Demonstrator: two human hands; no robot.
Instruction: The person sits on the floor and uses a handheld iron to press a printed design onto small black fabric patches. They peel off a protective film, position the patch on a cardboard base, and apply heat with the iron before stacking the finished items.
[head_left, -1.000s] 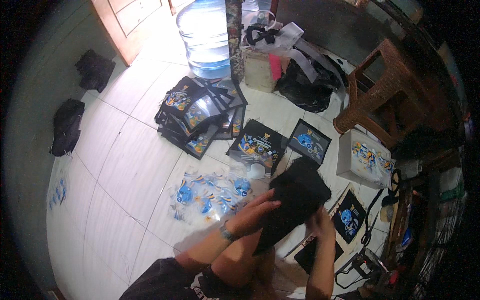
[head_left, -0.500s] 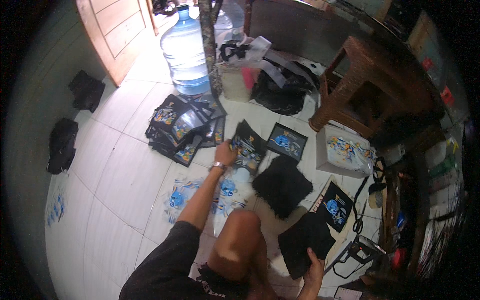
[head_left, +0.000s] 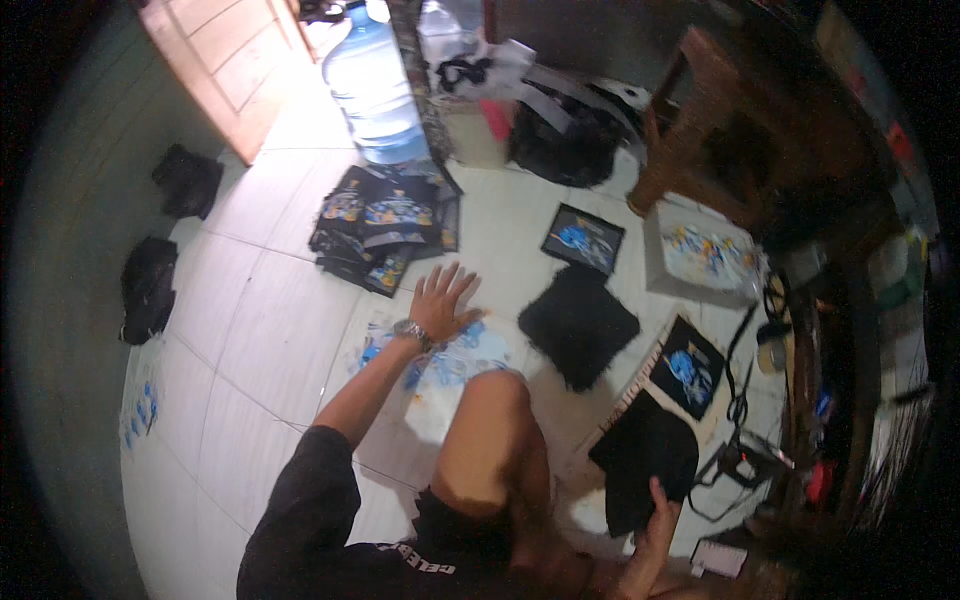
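a: l. hand (head_left: 440,303): nothing seen in it, palm down, fingers spread wide, betw. cloth pile (head_left: 385,215) (far) & film sheets (head_left: 465,352) (near); contact w/ film can't be told.
b: & r. hand (head_left: 657,525)?
a: pinches black cloth (head_left: 648,455) by its near edge, near right, beside printed cloth (head_left: 690,378).
b: best grip?
a: prob. thumb on top, cloth flat, so edge doesn't curl.

Makeshift workshop (printed cloth pile (head_left: 398,212))
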